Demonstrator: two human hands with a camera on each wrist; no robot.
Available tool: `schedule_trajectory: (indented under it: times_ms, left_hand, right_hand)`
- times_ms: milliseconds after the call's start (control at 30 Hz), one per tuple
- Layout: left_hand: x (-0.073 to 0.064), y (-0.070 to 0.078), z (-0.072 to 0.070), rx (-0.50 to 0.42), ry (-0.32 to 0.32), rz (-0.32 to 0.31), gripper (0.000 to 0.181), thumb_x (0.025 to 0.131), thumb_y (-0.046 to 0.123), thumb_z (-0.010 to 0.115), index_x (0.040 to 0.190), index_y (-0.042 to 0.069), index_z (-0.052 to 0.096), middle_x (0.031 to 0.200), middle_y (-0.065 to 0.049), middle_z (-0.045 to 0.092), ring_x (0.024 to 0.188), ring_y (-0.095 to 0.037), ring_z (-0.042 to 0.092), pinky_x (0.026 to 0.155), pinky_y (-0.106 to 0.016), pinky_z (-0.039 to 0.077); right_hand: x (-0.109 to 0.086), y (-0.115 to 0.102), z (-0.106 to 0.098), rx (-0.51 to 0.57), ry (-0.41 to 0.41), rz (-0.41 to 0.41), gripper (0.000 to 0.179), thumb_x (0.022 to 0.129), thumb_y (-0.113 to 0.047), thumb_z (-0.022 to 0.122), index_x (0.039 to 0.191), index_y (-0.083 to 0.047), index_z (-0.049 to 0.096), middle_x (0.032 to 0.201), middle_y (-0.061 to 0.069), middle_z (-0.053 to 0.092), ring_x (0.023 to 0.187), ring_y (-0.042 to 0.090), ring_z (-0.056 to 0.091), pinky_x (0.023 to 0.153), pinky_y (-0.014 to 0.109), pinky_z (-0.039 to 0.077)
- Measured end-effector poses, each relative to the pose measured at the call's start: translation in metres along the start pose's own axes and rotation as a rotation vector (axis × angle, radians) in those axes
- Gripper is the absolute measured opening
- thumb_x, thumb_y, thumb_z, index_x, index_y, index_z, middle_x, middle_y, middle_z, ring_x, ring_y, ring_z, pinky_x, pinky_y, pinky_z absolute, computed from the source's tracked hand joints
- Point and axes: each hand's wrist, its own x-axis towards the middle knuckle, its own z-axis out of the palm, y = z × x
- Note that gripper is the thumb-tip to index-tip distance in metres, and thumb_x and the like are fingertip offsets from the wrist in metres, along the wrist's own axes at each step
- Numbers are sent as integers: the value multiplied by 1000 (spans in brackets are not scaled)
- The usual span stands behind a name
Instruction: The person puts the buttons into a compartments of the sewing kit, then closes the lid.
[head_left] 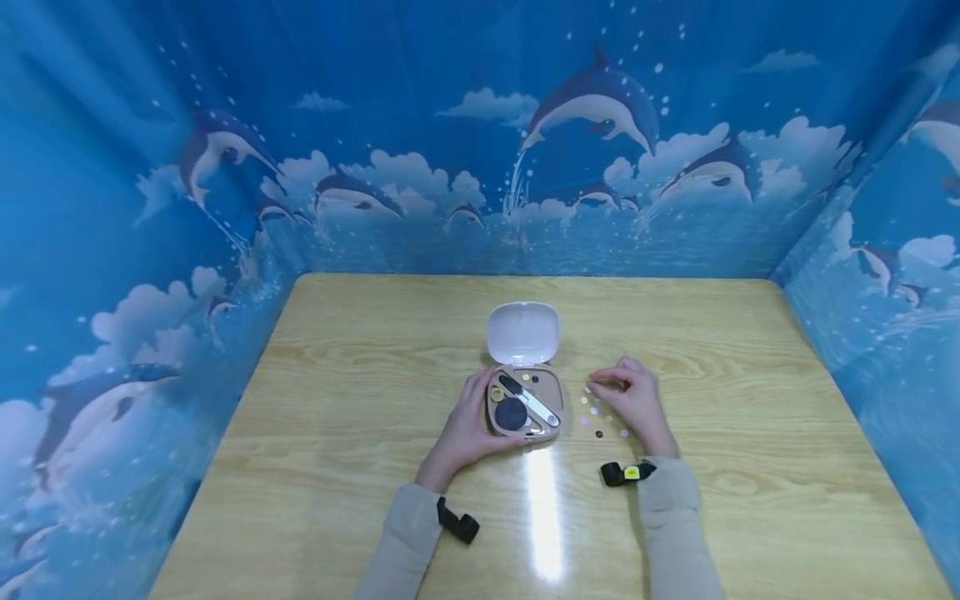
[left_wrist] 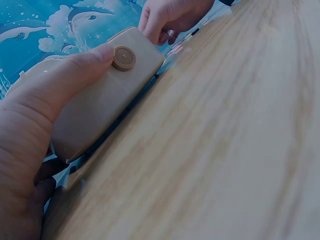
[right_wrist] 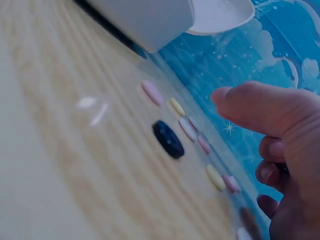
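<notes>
A compact case (head_left: 556, 385) with a tan tray lies on the table, its white lid (head_left: 522, 333) tipped up at the back. My left hand (head_left: 467, 427) grips it at the left side, with the thumb along the front beside a round button-shaped catch (left_wrist: 124, 58). Inside are a black-and-white tool (head_left: 537, 406), a dark round disc (head_left: 511, 413), a small gold ring (head_left: 497, 394) and a few buttons. To the right of the case, my right hand (head_left: 633, 400) hovers by several loose buttons, thumb and index fingertips together; I cannot tell whether they pinch one.
The loose buttons are pastel, plus a black one (right_wrist: 168, 139) nearer the front. The wooden table (head_left: 360, 333) reaches back to a blue dolphin-print curtain (head_left: 420, 208), which also hangs at both sides. Small black cameras (head_left: 459, 522) are strapped to both wrists.
</notes>
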Motion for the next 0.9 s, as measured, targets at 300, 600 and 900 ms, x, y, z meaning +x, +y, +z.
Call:
schedule_trajectory:
  times_ms: [300,600,900]
  left_hand:
    - [0,-2,1,6,-2,0,125,49,56,86,150,25,19,149,9,25,133,-21,34,105,-50,34]
    - [0,-2,0,1,-6,-7,125,49,56,86,150,26,18,149,10,25,132,-21,35,105,-52,35]
    - [-1,-1,1,2,-5,-12,126,49,56,86,150,26,18,148,11,25,132,-21,35,105,-51,35]
  right_hand:
    - [-1,14,3,-65,-12,-57,17,68,-21,84,82,-18,75,70,-1,50,68,11,38,71,30,25]
    - [-2,14,3,-97,-32,-65,17,66,-18,84,80,-19,75,71,-5,53,69,11,42,75,34,23]
    - [-3,12,1,-112,-26,-79,14,66,-17,85,76,-19,75,69,-7,54,67,11,43,75,34,24]
